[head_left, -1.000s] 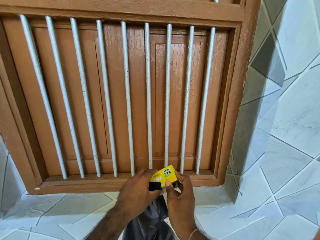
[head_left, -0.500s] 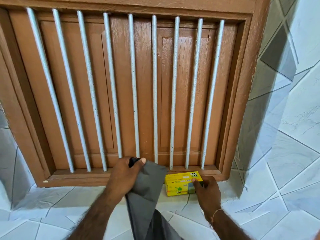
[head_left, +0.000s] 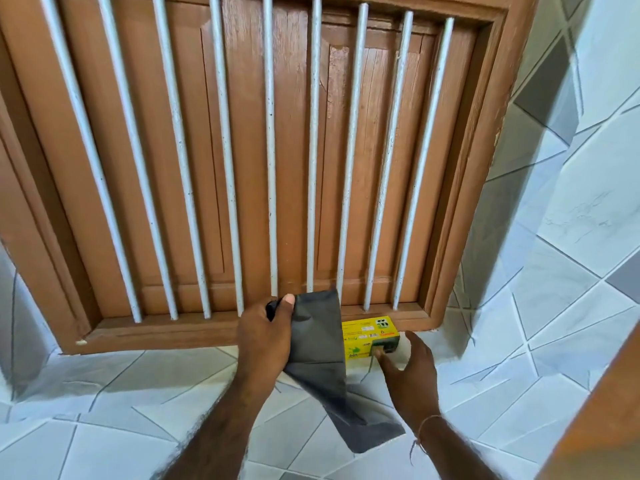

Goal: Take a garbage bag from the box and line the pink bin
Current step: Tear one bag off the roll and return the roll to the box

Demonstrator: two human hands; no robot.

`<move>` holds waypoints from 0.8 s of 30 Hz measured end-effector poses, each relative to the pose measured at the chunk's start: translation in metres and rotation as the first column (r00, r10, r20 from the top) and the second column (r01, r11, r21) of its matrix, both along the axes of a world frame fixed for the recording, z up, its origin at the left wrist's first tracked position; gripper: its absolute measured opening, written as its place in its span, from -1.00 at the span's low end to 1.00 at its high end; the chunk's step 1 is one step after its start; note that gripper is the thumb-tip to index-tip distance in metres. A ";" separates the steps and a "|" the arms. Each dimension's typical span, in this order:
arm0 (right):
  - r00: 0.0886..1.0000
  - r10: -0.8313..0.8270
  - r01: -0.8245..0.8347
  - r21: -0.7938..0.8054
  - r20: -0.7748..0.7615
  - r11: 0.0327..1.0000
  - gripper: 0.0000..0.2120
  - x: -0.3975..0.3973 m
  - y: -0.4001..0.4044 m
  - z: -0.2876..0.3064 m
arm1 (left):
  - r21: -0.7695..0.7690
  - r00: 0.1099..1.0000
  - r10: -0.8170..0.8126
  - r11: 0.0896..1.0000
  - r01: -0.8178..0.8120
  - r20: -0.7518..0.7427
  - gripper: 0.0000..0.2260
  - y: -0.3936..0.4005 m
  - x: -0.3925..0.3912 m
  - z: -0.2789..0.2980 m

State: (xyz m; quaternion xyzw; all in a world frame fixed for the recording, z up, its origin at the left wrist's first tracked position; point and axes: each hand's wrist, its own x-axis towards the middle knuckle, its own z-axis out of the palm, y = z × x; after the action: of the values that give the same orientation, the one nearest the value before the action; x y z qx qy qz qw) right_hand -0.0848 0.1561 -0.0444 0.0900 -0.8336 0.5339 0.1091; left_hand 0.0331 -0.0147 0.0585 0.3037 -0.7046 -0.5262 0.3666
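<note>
holding the grey garbage bag (head_left: 317,336) pinched between thumb and curled fingers, the left hand (head_left: 265,336) keeps the folded sheet upright at about 6 o'clock in the view, its lower end trailing down toward 5 o'clock over the tiled ledge (head_left: 114,393). the right hand (head_left: 410,370) sits at 4 o'clock with its fingers loosely spread, gripping nothing; one fingertip touches the dark end of the yellow box (head_left: 372,336), which lies on the ledge just beside the bag, at the foot of the wooden window frame (head_left: 214,329) and its white bars (head_left: 313,150). the step in hand looks like setting the box down with the bag already out, so the sound way is to leave the box lying flat against the frame where it cannot slide off, lift the right hand clear, then bring it to the bag's free edge to shake the folds open. keeping the left pinch firm matters, since thin film slips easily. the pink bin is not in view, so the lining is not yet begun. on the box only the word "bin" in green reads clearly; a small white panel with dark figures sits on top, and the finer print is too small to make out.
</note>
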 end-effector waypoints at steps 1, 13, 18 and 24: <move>0.999 0.024 -0.026 -0.070 -0.029 0.997 -0.59 0.014 0.003 0.007 | 0.003 1.000 -0.005 1.000 0.005 0.007 -0.77 0.004 0.002 -0.001; 0.716 0.660 -0.627 -0.207 0.226 0.751 -0.98 0.100 0.054 0.040 | 0.019 0.990 0.012 1.000 -0.010 -0.137 -0.74 0.108 0.017 0.000; 0.609 0.733 -0.749 -0.086 0.302 0.657 -0.78 0.090 0.121 0.009 | 0.163 0.964 0.127 0.983 -0.089 -0.235 -0.77 0.171 0.025 0.010; 0.602 0.698 -0.741 -0.054 0.387 0.669 -0.81 0.113 0.180 -0.039 | 0.227 0.956 0.157 0.969 -0.101 -0.247 -0.78 0.248 0.052 0.026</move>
State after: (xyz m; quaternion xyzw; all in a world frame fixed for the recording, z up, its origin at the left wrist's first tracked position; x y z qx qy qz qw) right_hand 0.0281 0.3361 -0.0836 0.3202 -0.7591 0.4914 -0.2824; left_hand 0.0850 0.2330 0.0846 0.3140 -0.5680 -0.6088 0.4562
